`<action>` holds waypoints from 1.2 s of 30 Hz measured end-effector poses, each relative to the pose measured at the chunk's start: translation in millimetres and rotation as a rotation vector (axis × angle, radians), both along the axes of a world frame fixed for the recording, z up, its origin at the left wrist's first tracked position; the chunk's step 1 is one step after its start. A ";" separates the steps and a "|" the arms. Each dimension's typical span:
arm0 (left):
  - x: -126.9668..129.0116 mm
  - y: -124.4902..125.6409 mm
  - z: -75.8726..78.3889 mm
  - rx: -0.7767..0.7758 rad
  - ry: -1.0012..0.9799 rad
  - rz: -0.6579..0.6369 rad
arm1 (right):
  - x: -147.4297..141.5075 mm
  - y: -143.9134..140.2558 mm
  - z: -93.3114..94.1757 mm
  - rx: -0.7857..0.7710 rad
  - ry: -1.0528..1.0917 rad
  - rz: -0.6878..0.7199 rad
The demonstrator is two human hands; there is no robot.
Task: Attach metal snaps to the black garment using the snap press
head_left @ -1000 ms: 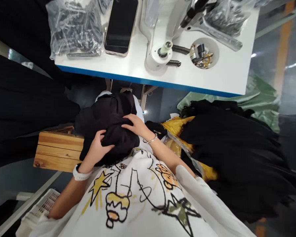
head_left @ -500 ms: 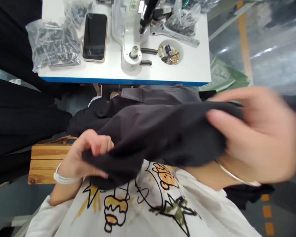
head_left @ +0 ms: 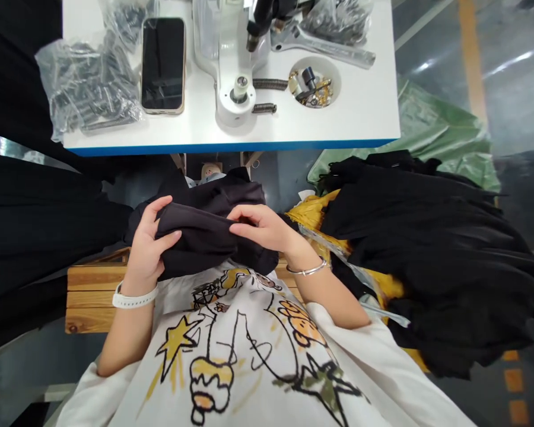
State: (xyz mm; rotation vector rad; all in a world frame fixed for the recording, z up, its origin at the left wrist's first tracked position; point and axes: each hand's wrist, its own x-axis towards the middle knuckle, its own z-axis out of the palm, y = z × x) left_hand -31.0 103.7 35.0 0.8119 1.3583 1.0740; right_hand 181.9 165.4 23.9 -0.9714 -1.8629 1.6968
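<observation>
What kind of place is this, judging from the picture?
Probably a garment workshop: both hands hold a dark garment, a black clothes pile lies nearby, and a press machine stands on the white table.

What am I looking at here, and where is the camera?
The camera sits on a person's head, looking down at their own lap and hands. The left hand and right hand both grip a bundled black garment over their printed white shirt. Ahead stands a white table with a phone, a bag of small metal parts, a white machine base, two springs and a small dish of fittings. More black cloth is piled at the right.
</observation>
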 end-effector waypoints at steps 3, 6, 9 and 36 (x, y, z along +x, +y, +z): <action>-8.2 6.8 0.1 -0.006 0.009 -0.051 | 1.1 -0.9 2.7 -0.062 -0.001 -0.026; -17.9 15.4 3.6 -0.084 -0.003 -0.257 | 1.2 0.2 7.0 -0.092 0.018 -0.023; -20.1 27.8 13.9 0.038 0.320 -0.314 | -0.8 4.2 12.8 -0.069 0.038 -0.011; 26.4 118.8 88.2 0.319 0.483 -0.691 | -7.4 49.2 67.1 0.144 0.186 -0.160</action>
